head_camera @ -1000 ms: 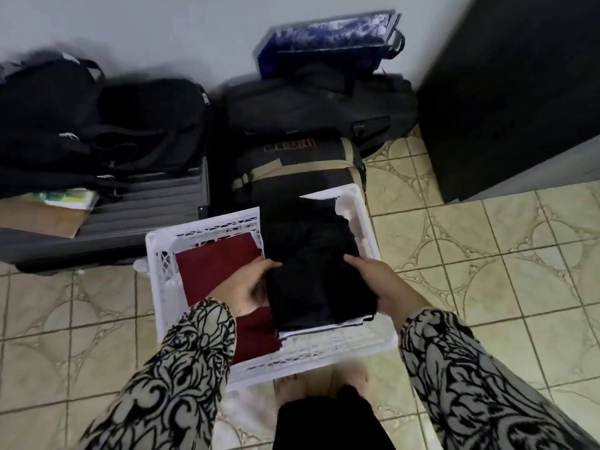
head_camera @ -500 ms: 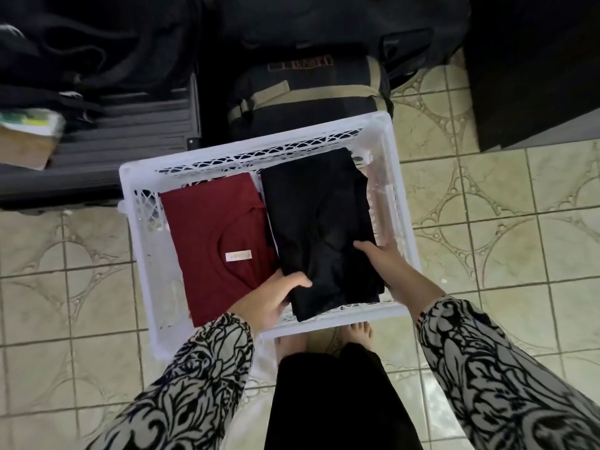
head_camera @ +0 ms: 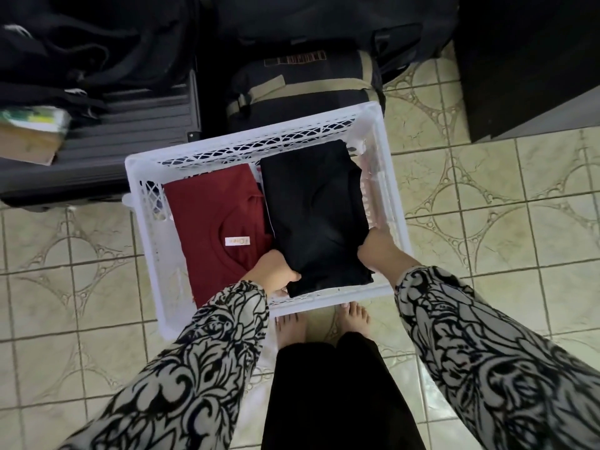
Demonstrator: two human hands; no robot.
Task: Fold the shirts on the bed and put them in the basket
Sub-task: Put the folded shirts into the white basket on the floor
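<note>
- Lower than a second ago, the folded black shirt (head_camera: 315,216) now lies down inside the white plastic lattice basket (head_camera: 386,177), where earlier it was held above the rim; the view has also tipped downward, so the wall and the blue bag have dropped out of sight.
- It sits on the right side of the basket, just beside the folded dark red shirt (head_camera: 214,222) with its small white neck label, and the two touch along their inner edges.
- At the near left corner of the black shirt, the left hand (head_camera: 271,276) has its thumb on top and its fingers tucked beneath, so it pinches the cloth.
- At the near right edge, the right hand (head_camera: 376,248) has its fingertips hidden under or behind the fabric; I cannot tell whether it grips or merely presses.
- Both arms wear black-and-cream patterned sleeves (head_camera: 211,362), and bare feet (head_camera: 324,323) stand on the patterned beige floor tiles (head_camera: 487,222) just behind the basket.
- Dark luggage (head_camera: 305,89) lies beyond the basket's far wall.
- Judged from this, the step in hand is setting the second shirt down, nearly finished.
- Next comes letting go and sliding the fingers out flat, without dragging the fold open or rumpling the red shirt alongside.
- No bed is in view, so how many shirts remain cannot be told.
</note>
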